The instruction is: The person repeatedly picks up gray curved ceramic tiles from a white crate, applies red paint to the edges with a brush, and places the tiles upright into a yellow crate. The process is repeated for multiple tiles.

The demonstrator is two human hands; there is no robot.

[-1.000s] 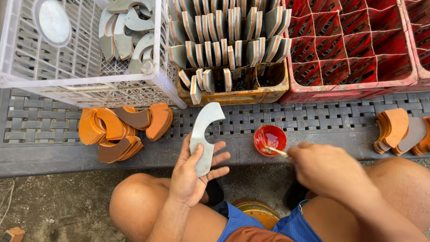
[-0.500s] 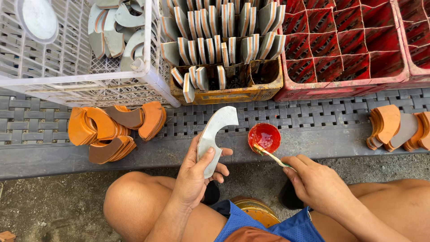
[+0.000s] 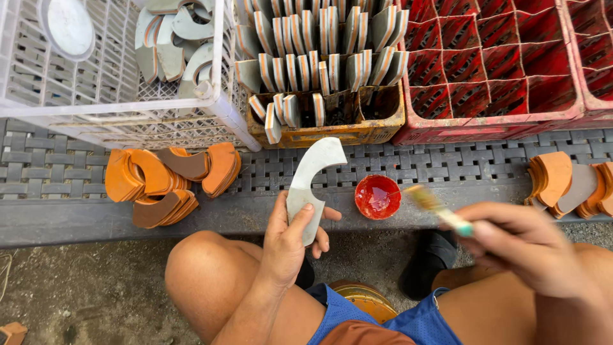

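My left hand (image 3: pixel 287 239) grips the lower end of a curved grey sole-shaped piece (image 3: pixel 311 176) and holds it upright over the edge of the woven grey mat (image 3: pixel 447 167). My right hand (image 3: pixel 520 246) is blurred at the right and holds a small brush (image 3: pixel 437 207) with its pale bristles pointing up-left, lifted clear of the small red bowl of glue (image 3: pixel 378 196). The bowl stands on the mat between both hands.
A pile of orange-brown curved pieces (image 3: pixel 169 182) lies left on the mat, another pile (image 3: pixel 568 182) at the right. Behind stand a white crate (image 3: pixel 108 96) with grey pieces, a yellow crate (image 3: pixel 325 70) packed with upright pieces, and a red compartment crate (image 3: pixel 498 64).
My right hand has drawn the brush out of the red bowl and moved right and back. My left hand keeps the grey piece in nearly the same place.
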